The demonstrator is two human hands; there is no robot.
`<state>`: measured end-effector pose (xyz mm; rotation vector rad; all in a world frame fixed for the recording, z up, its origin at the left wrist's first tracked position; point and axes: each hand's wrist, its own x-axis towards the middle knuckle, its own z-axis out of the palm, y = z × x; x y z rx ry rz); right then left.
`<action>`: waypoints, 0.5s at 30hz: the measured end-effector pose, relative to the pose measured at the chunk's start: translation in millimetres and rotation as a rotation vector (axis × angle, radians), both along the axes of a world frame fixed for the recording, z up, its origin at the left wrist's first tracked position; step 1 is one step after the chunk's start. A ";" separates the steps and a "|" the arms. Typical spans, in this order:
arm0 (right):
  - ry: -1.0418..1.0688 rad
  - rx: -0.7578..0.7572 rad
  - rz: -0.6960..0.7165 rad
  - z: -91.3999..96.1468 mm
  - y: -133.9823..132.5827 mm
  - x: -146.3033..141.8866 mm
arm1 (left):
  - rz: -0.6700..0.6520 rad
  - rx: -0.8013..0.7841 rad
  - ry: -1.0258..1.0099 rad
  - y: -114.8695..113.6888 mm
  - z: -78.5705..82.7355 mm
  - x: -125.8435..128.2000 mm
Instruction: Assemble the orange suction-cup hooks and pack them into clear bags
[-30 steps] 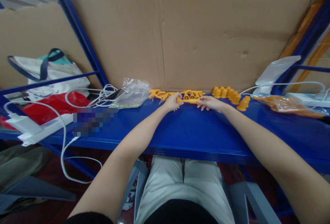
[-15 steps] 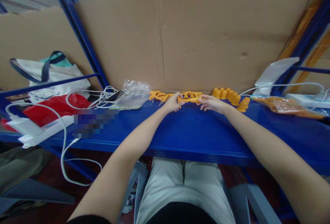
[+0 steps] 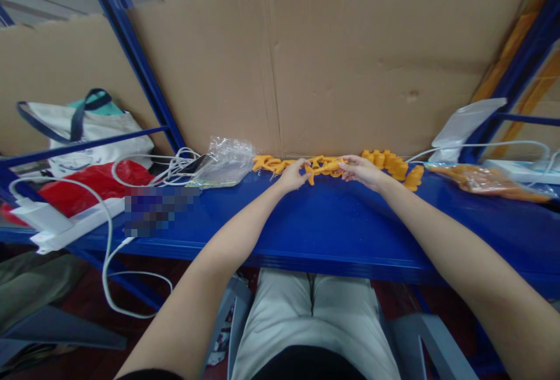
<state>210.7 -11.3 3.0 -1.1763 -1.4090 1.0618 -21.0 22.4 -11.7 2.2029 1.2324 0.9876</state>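
Observation:
My left hand (image 3: 295, 176) is pinched on a small orange plastic part (image 3: 311, 179), whose curved end hangs below the fingertips. My right hand (image 3: 361, 171) is a short way to the right, thumb and fingers drawn together; whatever they hold is too small to make out. Behind both hands, a pile of branching orange plastic pieces (image 3: 266, 162) lies along the foot of the cardboard. Thin curly strands hang from its left end. Just right of my right hand stands a row of stubby orange pieces (image 3: 385, 159), with one more piece (image 3: 413, 178) nearer me.
A clear plastic bag (image 3: 230, 161) and tangled white cables (image 3: 181, 164) lie left on the blue shelf (image 3: 324, 228). A white power strip (image 3: 81, 225) sits at far left. On the right is a bag of orange pieces (image 3: 494, 180). Cardboard (image 3: 332, 65) walls the back.
The orange part that stretched between my hands now hangs downward at my left fingertips. My right hand has shifted slightly left and up, its fingers closing together.

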 end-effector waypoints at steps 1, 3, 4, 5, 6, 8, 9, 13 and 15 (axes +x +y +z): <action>0.007 0.026 -0.016 -0.6 2.3 1.4 | 0.000 0.041 -0.010 2.6 -1.1 -0.8; 0.028 0.099 -0.056 -2.1 8.8 5.4 | 0.018 0.110 -0.025 7.0 -3.1 -1.9; 0.038 0.148 -0.078 -3.1 12.8 8.0 | 0.034 0.130 -0.022 8.6 -3.9 -2.4; 0.043 0.204 -0.102 -4.2 17.3 10.7 | 0.052 0.144 -0.009 9.9 -4.6 -2.8; 0.043 0.266 -0.134 -5.3 21.8 13.7 | 0.068 0.156 0.012 10.7 -5.3 -3.2; 0.017 0.390 -0.224 -7.7 30.1 19.7 | 0.099 0.192 0.074 11.6 -6.5 -4.2; -0.016 0.446 -0.274 -8.8 33.1 22.6 | 0.111 0.218 0.111 11.8 -7.0 -4.8; -0.349 0.582 -0.451 -10.9 31.1 31.2 | 0.146 0.307 0.265 11.8 -8.8 -7.5; -0.601 0.598 -0.530 -10.9 22.5 32.4 | 0.168 0.313 0.332 11.7 -9.2 -8.4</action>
